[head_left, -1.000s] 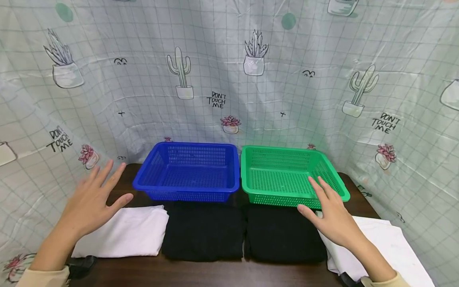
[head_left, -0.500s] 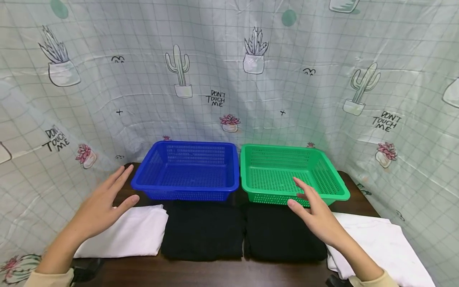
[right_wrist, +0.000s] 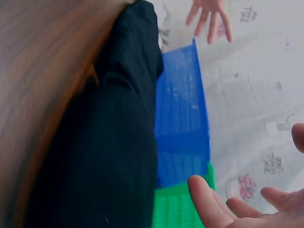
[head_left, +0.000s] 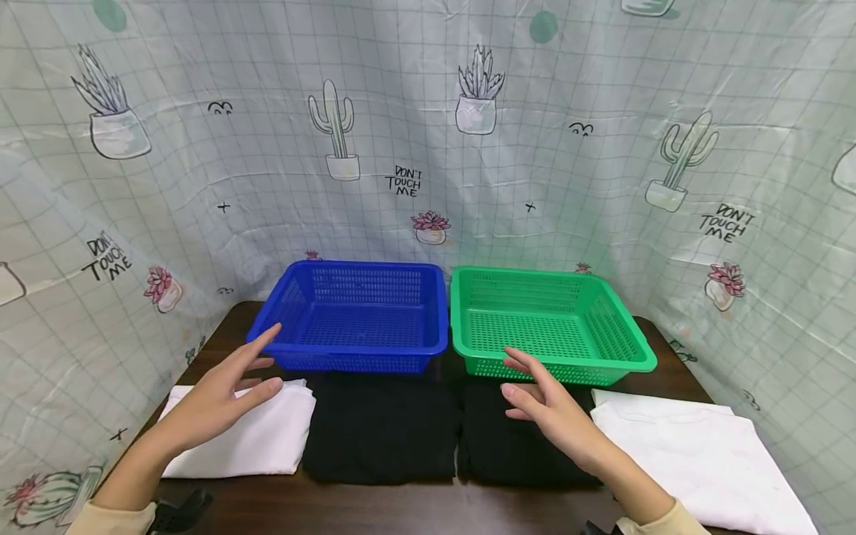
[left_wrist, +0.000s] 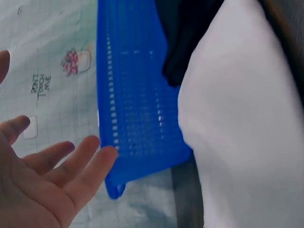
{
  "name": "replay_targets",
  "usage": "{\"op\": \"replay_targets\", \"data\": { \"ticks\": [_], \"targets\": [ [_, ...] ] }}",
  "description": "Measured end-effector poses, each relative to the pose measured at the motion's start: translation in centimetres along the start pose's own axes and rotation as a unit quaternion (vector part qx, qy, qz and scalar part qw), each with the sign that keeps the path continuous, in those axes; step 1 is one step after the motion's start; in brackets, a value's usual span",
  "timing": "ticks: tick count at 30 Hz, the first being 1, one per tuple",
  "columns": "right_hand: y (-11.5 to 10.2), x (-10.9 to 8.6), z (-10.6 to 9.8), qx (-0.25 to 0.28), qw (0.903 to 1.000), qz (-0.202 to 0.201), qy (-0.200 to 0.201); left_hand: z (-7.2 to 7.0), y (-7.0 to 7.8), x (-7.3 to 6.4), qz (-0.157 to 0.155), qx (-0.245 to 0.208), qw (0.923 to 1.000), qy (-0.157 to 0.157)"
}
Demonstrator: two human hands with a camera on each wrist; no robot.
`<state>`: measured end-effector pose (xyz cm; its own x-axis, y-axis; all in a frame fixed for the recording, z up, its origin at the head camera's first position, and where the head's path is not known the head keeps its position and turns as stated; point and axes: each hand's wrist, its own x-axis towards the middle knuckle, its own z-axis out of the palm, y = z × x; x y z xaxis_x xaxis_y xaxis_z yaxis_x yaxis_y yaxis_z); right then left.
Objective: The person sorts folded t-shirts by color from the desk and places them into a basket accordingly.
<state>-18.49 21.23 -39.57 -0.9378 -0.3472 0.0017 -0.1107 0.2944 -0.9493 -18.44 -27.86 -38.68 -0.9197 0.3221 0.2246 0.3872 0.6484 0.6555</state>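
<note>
My left hand (head_left: 217,401) hovers above a folded white cloth (head_left: 267,438) at the left, fingers spread loosely, holding nothing. Its index fingertip overlaps the near left corner of the blue basket (head_left: 361,349) in the head view. My right hand (head_left: 551,416) hangs above the right-hand folded black cloth (head_left: 488,453), fingers relaxed and nothing in them. Beyond its fingertips stands the green basket (head_left: 548,357). A second folded black cloth (head_left: 381,431) lies between the hands, in front of the blue basket. In the left wrist view the white cloth (left_wrist: 237,109) lies beside the left hand (left_wrist: 57,185).
Another folded white cloth (head_left: 695,453) lies at the far right of the dark wooden table (head_left: 374,509). Both baskets show bare slotted floors. A patterned curtain (head_left: 267,178) closes off the back and both sides.
Both hands have moved inward: the left one rightward toward the blue basket's corner, the right one leftward over the black cloth. Cloths and baskets stay in place.
</note>
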Motion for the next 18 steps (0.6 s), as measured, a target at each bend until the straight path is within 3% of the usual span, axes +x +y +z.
{"op": "replay_targets", "data": {
  "ticks": [9,18],
  "targets": [
    [0.5,1.3,2.6,0.074,0.9955,0.045,-0.04,2.0,-0.1,-0.1,-0.037,-0.099,0.9924,-0.063],
    [1.1,2.1,4.4,0.128,0.9869,0.072,-0.067,4.3,-0.1,0.7,-0.107,-0.181,0.9675,-0.14]
  ]
}}
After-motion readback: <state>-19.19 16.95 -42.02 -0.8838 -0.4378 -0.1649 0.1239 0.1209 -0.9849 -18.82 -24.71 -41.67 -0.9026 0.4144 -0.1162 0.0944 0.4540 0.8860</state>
